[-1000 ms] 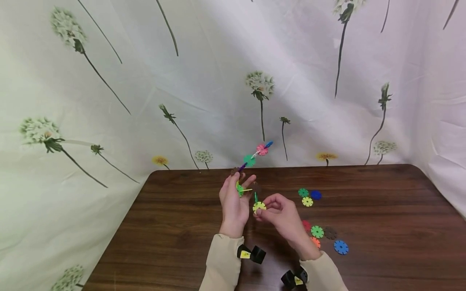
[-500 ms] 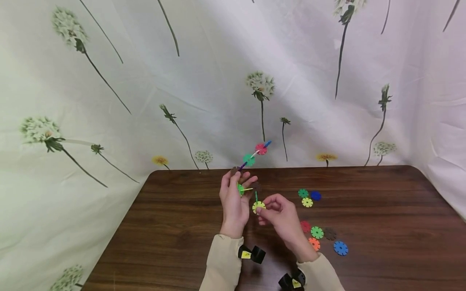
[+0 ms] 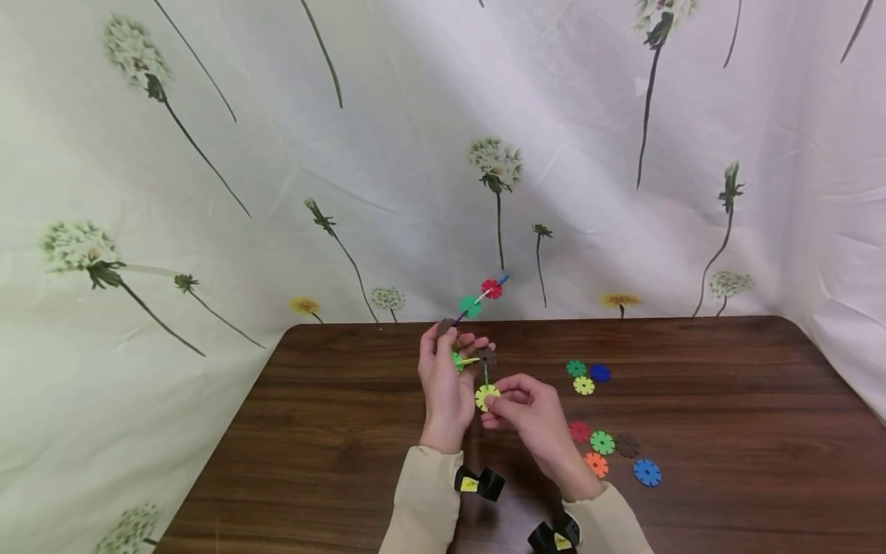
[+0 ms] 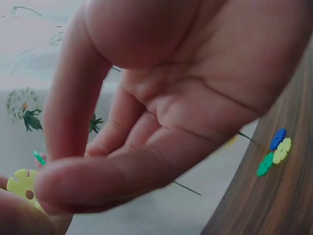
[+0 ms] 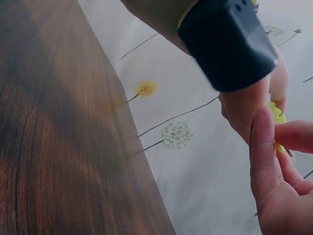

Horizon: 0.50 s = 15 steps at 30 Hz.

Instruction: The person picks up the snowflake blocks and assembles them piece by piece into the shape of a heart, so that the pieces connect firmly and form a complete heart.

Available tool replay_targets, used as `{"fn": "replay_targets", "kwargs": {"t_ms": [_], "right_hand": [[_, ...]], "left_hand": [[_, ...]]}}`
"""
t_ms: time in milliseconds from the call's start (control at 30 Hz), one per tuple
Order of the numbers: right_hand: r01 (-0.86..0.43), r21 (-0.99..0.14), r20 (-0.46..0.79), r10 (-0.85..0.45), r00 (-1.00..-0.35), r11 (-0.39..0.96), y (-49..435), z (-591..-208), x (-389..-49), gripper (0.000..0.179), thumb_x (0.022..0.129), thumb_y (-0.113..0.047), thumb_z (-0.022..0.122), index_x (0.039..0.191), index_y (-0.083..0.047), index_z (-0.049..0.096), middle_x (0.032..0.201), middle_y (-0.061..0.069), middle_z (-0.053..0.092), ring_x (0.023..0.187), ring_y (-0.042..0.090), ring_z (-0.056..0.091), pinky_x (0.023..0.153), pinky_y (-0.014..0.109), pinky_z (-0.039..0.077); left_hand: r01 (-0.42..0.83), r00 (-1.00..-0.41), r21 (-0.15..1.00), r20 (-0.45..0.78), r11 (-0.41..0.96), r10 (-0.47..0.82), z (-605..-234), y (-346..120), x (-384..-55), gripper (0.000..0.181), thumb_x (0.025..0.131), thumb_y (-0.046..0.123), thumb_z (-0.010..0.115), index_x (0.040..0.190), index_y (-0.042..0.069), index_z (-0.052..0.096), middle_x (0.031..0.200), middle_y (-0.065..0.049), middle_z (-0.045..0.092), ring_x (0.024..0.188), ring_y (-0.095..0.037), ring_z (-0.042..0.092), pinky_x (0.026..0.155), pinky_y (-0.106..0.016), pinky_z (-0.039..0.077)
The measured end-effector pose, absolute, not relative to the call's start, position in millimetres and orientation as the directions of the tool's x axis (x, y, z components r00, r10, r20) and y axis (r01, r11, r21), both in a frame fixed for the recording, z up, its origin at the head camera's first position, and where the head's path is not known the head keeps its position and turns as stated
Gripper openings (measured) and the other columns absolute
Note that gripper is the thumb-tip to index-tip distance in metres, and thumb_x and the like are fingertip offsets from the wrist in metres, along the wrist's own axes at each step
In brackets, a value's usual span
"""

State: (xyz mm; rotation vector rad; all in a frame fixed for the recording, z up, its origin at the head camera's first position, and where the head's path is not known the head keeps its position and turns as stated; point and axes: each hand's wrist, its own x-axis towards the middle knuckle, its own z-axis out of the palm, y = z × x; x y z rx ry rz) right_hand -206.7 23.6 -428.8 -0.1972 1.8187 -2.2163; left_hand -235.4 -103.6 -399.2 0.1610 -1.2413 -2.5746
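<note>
A chain of notched plastic interlocking discs is held above the table by both hands. My left hand [image 3: 443, 392] grips its middle, with a brown disc [image 3: 446, 327] at the fingertips and a green disc [image 3: 457, 360] by the palm. Beyond the fingers, the chain slants up through a teal disc [image 3: 471, 307], a red disc [image 3: 492, 289] and an edge-on blue disc [image 3: 504, 278]. At its near end, my right hand [image 3: 533, 415] pinches a yellow disc [image 3: 487, 398] between thumb and finger. An edge-on green disc [image 3: 486, 375] links that one to another brown disc [image 3: 487, 357]. Fingers hide part of the chain.
Right of the hands, on the dark wooden table [image 3: 332, 431], lie loose discs: a dark blue one [image 3: 600, 373] with green and yellow ones, and nearer a red one [image 3: 580, 432], an orange one [image 3: 597, 465], a blue one [image 3: 647, 472] and others. A flower-printed cloth [image 3: 415, 154] hangs behind.
My right hand and the yellow disc have shifted slightly left. The chain's far end has swung a little left, and its red disc and the near brown disc show more of their faces.
</note>
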Motion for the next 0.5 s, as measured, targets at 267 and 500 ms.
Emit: {"fn": "replay_targets", "kwargs": {"t_ms": [267, 500], "right_hand": [[0.085, -0.983, -0.041, -0.256, -0.966, -0.163, 21.9, -427.1, -204.1, 0.022, 0.088, -0.003, 0.065, 0.106, 0.009, 0.058, 0.082, 0.011, 0.069, 0.069, 0.017, 0.071, 0.072, 0.038, 0.059], [0.047, -0.987, -0.014, -0.206, -0.978, -0.156, 21.5, -424.3, -201.1, 0.019, 0.087, -0.002, 0.066, 0.103, 0.008, 0.059, 0.081, 0.013, 0.068, 0.067, 0.018, 0.071, 0.07, 0.037, 0.059]], "left_hand": [[0.245, -0.942, 0.79, 0.057, -0.562, -0.33, -400.9, -100.0, -235.3, 0.016, 0.101, 0.019, 0.047, 0.116, 0.014, 0.046, 0.082, -0.003, 0.056, 0.073, -0.019, 0.068, 0.083, -0.042, 0.056], [0.245, -0.938, 0.801, 0.053, -0.547, -0.343, -402.2, -95.2, -234.7, 0.013, 0.101, 0.019, 0.045, 0.113, 0.014, 0.047, 0.081, -0.002, 0.057, 0.074, -0.02, 0.069, 0.085, -0.041, 0.054]]}}
